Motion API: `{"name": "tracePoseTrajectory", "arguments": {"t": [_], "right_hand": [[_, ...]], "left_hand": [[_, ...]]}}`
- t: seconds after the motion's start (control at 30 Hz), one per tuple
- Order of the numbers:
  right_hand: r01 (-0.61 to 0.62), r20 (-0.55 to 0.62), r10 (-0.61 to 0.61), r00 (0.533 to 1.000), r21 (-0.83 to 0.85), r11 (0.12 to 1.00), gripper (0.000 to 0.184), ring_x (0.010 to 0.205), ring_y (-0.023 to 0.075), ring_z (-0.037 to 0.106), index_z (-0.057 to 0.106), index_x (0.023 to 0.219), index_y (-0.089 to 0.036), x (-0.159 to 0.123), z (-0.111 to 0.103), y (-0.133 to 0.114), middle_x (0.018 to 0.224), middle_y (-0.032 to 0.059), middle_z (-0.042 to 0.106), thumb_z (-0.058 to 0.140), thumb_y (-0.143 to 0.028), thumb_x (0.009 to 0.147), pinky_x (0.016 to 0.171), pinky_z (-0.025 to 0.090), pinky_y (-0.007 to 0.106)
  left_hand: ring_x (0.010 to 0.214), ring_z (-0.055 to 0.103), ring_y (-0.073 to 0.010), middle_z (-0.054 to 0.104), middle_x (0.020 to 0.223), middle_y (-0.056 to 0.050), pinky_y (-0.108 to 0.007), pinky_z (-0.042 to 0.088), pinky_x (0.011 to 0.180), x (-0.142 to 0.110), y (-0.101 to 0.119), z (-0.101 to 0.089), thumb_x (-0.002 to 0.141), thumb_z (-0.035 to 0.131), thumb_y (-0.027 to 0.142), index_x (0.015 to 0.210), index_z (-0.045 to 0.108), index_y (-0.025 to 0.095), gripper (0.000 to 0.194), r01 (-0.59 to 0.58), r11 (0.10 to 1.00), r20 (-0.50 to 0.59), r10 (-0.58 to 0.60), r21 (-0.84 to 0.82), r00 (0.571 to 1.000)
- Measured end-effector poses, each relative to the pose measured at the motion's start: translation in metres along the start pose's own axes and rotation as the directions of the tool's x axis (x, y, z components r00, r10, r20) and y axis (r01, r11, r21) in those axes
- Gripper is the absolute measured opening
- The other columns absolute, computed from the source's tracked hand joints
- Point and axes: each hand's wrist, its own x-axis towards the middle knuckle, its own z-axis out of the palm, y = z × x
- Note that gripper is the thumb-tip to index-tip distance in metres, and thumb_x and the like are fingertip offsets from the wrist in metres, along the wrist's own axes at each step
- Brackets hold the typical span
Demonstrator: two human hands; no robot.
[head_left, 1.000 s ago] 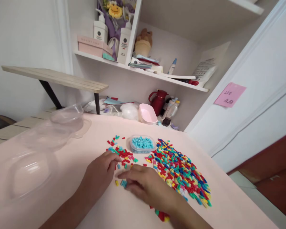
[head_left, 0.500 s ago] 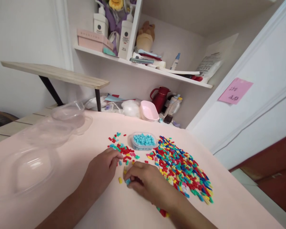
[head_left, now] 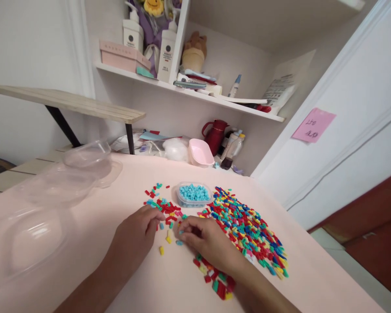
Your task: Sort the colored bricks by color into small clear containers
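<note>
My right hand (head_left: 205,237) is closed in a pinch, a light blue toy brick (head_left: 181,232) at its fingertips. Just below those fingers another light blue brick (head_left: 179,243) lies on the table. My left hand (head_left: 138,230) rests beside the small scattered bricks (head_left: 171,208), mostly red and green, with its fingers curled; whatever they hold is hidden. Between the hands are yellow bricks (head_left: 168,238). A clear plastic tub (head_left: 193,203) beyond them contains many light blue bricks (head_left: 193,191). The large mixed-colour pile (head_left: 247,226) spreads to the right, partly behind my right forearm.
Clear empty containers (head_left: 35,237) stand on the pink-covered table (head_left: 117,295) at left, below a wooden stand (head_left: 84,104). At the back are a pink bowl (head_left: 201,152), a red jug (head_left: 215,135) and bottles (head_left: 233,148). A loaded shelf (head_left: 215,98) overhangs the back.
My right hand has shifted slightly up and right, and a light blue brick now lies beneath its fingers. My left hand stays nearly in place. The camera view has shifted a little.
</note>
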Motion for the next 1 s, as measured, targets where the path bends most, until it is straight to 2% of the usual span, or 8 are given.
{"name": "tracePoseTrajectory", "arguments": {"t": [0.1, 0.2, 0.3, 0.43, 0.53, 0.63, 0.8, 1.0], "right_hand": [[-0.039, -0.076, 0.046, 0.996, 0.098, 0.994, 0.012, 0.053, 0.0098, 0.047, 0.067, 0.088, -0.018, 0.006, -0.004, 0.005, 0.06, -0.0045, 0.054, 0.059, -0.025, 0.084, 0.052, 0.038, 0.021], [-0.016, -0.272, 0.069, 0.96, 0.194, 0.981, 0.018, 0.052, 0.0113, 0.05, 0.067, 0.092, -0.017, 0.015, -0.012, 0.005, 0.06, -0.0037, 0.054, 0.062, -0.032, 0.083, 0.053, 0.044, 0.023], [0.046, -0.451, 0.067, 0.89, 0.236, 0.971, 0.033, 0.062, 0.0136, 0.058, 0.065, 0.109, -0.019, 0.022, -0.024, 0.002, 0.082, 0.0022, 0.062, 0.062, -0.039, 0.083, 0.054, 0.048, 0.024], [0.067, -0.5, 0.074, 0.863, 0.258, 0.964, 0.041, 0.069, 0.0151, 0.061, 0.062, 0.117, -0.022, 0.02, -0.037, 0.004, 0.099, 0.0049, 0.061, 0.062, -0.043, 0.082, 0.053, 0.048, 0.024], [0.039, -0.465, 0.085, 0.881, 0.252, 0.967, 0.034, 0.061, 0.0134, 0.058, 0.066, 0.108, -0.019, 0.013, -0.043, 0.007, 0.081, 0.0015, 0.06, 0.059, -0.043, 0.085, 0.053, 0.047, 0.024], [0.0, -0.308, 0.039, 0.951, 0.125, 0.992, 0.024, 0.057, 0.0129, 0.057, 0.069, 0.099, -0.019, 0.005, -0.043, 0.005, 0.07, -0.0002, 0.061, 0.055, -0.035, 0.088, 0.055, 0.046, 0.024], [0.082, 0.015, -0.081, 0.997, -0.321, 0.943, 0.019, 0.081, 0.0159, 0.064, 0.073, 0.094, -0.026, -0.004, -0.028, -0.005, 0.092, 0.0006, 0.071, 0.062, -0.017, 0.081, 0.076, 0.047, 0.025], [0.103, 0.062, -0.083, 0.995, -0.469, 0.877, 0.02, 0.087, 0.0144, 0.064, 0.071, 0.093, -0.028, -0.006, -0.011, -0.007, 0.098, -0.002, 0.071, 0.065, -0.015, 0.079, 0.08, 0.045, 0.022]], "left_hand": [[0.078, 0.064, -0.0165, 0.068, 0.086, 0.001, -0.031, 0.047, 0.072, 0.0, 0.003, -0.002, 0.085, 0.031, 0.021, 0.089, 0.065, 0.026, 0.034, 0.01, 1.0, 0.001, -0.01, 0.018, 1.0], [0.08, 0.064, -0.0173, 0.068, 0.087, 0.0, -0.031, 0.047, 0.073, 0.001, 0.005, -0.003, 0.085, 0.03, 0.021, 0.088, 0.065, 0.025, 0.035, 0.029, 0.999, -0.001, -0.029, 0.025, 1.0], [0.079, 0.064, -0.0173, 0.069, 0.086, 0.0, -0.032, 0.048, 0.073, 0.001, 0.004, -0.002, 0.084, 0.031, 0.021, 0.087, 0.065, 0.026, 0.035, 0.039, 0.999, -0.014, -0.039, 0.01, 0.999], [0.077, 0.065, -0.0168, 0.069, 0.085, 0.001, -0.031, 0.048, 0.072, 0.002, 0.0, 0.0, 0.083, 0.032, 0.022, 0.086, 0.065, 0.026, 0.034, 0.032, 0.999, -0.051, -0.033, -0.023, 0.998], [0.077, 0.066, -0.0164, 0.07, 0.087, 0.002, -0.03, 0.049, 0.072, 0.003, -0.004, 0.0, 0.082, 0.035, 0.022, 0.084, 0.066, 0.027, 0.032, 0.034, 0.999, -0.092, -0.038, -0.042, 0.995], [0.074, 0.066, -0.0157, 0.07, 0.09, 0.003, -0.029, 0.05, 0.07, 0.005, -0.006, -0.002, 0.08, 0.036, 0.022, 0.084, 0.067, 0.027, 0.031, 0.043, 0.996, -0.14, -0.055, -0.081, 0.989], [0.067, 0.065, -0.0141, 0.069, 0.087, 0.003, -0.028, 0.048, 0.065, 0.004, -0.003, -0.006, 0.079, 0.037, 0.023, 0.082, 0.066, 0.026, 0.029, 0.07, 0.988, -0.176, -0.093, -0.137, 0.98], [0.067, 0.063, -0.0141, 0.068, 0.086, 0.003, -0.029, 0.047, 0.065, 0.003, -0.001, -0.004, 0.08, 0.036, 0.024, 0.081, 0.065, 0.027, 0.029, 0.075, 0.987, -0.154, -0.097, -0.14, 0.983]]}}
